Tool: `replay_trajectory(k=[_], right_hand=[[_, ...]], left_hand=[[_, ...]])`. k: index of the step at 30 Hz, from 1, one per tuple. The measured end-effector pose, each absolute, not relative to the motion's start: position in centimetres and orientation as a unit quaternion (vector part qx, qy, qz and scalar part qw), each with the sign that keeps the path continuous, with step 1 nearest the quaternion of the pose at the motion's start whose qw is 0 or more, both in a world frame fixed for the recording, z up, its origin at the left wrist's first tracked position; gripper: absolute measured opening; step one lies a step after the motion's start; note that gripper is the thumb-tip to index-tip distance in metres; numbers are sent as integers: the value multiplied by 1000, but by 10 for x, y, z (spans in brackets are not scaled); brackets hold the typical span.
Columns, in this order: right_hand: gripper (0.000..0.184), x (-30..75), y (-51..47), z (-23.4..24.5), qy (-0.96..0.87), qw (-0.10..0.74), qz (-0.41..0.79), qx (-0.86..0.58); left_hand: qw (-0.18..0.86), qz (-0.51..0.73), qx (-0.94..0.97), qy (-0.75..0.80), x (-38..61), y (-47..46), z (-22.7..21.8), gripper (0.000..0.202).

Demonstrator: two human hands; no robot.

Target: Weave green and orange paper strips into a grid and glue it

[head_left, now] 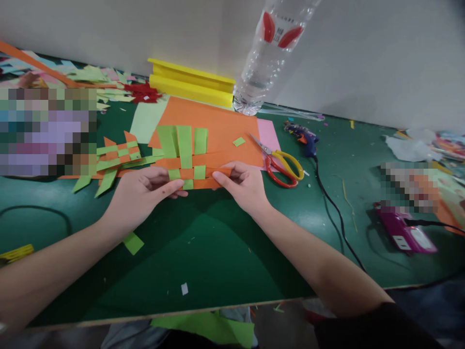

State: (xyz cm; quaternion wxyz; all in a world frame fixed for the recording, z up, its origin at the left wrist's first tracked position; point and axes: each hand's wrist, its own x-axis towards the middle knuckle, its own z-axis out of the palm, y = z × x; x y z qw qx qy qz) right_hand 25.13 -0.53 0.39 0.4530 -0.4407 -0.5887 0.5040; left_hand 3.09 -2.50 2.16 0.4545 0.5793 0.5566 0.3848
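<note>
A paper weave of orange strips crossed by green strips [187, 160] lies on the green table [203, 252]. My left hand [140, 194] is curled over its left end, fingers closed on an orange strip. My right hand [243, 184] pinches the right end of an orange strip [218, 172] between thumb and fingers. Both hands rest at the near edge of the weave. A second, smaller orange and green woven piece [118, 155] sits just left of it.
Behind the weave are a large orange sheet [221, 123], a folded yellow sheet [191, 82] and a clear plastic bottle [267, 53]. Red and yellow scissors [281, 162] and a glue gun [305, 138] with its black cord lie right. Paper scraps litter the far left.
</note>
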Motion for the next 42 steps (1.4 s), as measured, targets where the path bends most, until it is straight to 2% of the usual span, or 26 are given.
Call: replay_trajectory(k=[8,17,24,31,36,42], right_hand=[[26,251,-4,2,-623,450,453,-452],[33,252,-4,1,-598,434,485,-469],[52,253,-3,5,-563,479,508,-443],[29,252,-2,5,-594,470,477,-447],[29,252,-2,3,-598,465,461,-464],[30,252,-2,1,-578,453,510,-449]], left_hand=[[438,368,573,586,34,-24,29,24],[423,385,559,600,34,-26,30,22],[415,350,591,596,31,-26,29,22],[400,326,622,588,31,-26,27,23],[419,345,602,586,33,-26,29,21],[406,337,627,573,27,-25,22,27]])
